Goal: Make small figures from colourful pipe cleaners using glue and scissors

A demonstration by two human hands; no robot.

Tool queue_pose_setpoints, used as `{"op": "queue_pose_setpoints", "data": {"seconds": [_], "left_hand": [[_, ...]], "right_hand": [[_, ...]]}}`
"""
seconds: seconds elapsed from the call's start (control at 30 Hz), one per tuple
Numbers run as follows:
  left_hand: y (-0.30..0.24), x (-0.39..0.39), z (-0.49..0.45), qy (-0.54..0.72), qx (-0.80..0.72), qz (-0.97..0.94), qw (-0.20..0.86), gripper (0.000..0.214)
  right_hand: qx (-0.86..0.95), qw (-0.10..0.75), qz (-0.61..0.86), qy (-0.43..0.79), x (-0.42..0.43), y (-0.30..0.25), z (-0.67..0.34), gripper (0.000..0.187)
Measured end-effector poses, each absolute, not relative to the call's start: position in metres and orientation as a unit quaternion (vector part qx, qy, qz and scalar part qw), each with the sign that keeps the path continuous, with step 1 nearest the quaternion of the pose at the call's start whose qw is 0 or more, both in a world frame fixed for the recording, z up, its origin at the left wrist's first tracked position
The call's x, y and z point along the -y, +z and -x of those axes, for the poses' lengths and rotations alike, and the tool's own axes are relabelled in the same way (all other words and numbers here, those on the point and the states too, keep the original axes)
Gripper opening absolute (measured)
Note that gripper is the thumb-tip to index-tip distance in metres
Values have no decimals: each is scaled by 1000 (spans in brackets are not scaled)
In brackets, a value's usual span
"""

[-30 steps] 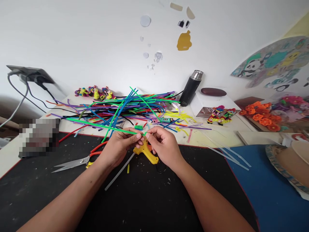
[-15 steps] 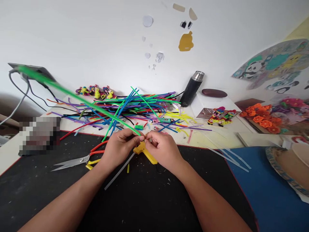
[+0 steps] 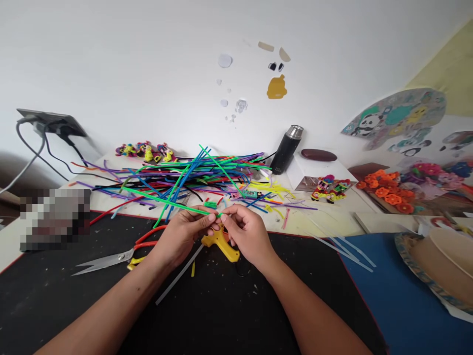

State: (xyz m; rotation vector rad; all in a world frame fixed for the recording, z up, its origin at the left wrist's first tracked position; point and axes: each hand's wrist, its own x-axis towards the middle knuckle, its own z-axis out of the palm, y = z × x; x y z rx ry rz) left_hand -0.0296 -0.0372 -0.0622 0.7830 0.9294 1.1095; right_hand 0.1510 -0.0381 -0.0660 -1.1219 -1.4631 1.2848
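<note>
My left hand [image 3: 184, 233] and my right hand [image 3: 247, 234] meet over the black mat [image 3: 207, 305], both pinching the near end of a long green pipe cleaner [image 3: 162, 200]. The stem runs up and left from my fingertips and lies low over the table. A yellow glue gun [image 3: 221, 244] lies on the mat just under my hands. A clear glue stick [image 3: 179, 275] rests beside it.
A big heap of coloured pipe cleaners [image 3: 199, 172] covers the table behind my hands. Red-handled scissors [image 3: 111, 256] lie at the left. A black flask [image 3: 285, 149], small craft figures [image 3: 328, 188], orange flowers [image 3: 388, 190], a straw hat [image 3: 439, 261] and a blue mat [image 3: 406, 305] are to the right.
The green pipe cleaner's far end swung up toward the wall socket, then dropped back low over the table. Both hands stayed pinched on its near end. The camera tilted up a little.
</note>
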Motion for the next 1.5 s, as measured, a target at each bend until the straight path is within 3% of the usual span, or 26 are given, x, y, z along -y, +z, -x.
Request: {"op": "queue_pose_setpoints", "data": {"seconds": [0.37, 0.67, 0.8, 1.07, 1.5], "left_hand": [[-69, 36, 28, 496, -442, -383, 642, 43], [-57, 39, 38, 407, -540, -595, 435, 34], [-58, 37, 39, 421, -505, -557, 507, 34], [-61, 35, 32, 502, -427, -418, 625, 34], [-62, 37, 33, 490, -426, -433, 625, 34]], "right_hand": [[633, 417, 473, 449, 42, -61, -151, 16], [722, 352, 494, 333, 42, -63, -150, 9], [695, 367, 492, 374, 41, -65, -150, 8], [621, 408, 456, 490, 40, -64, -151, 22], [600, 430, 452, 501, 41, -67, -148, 23]]}}
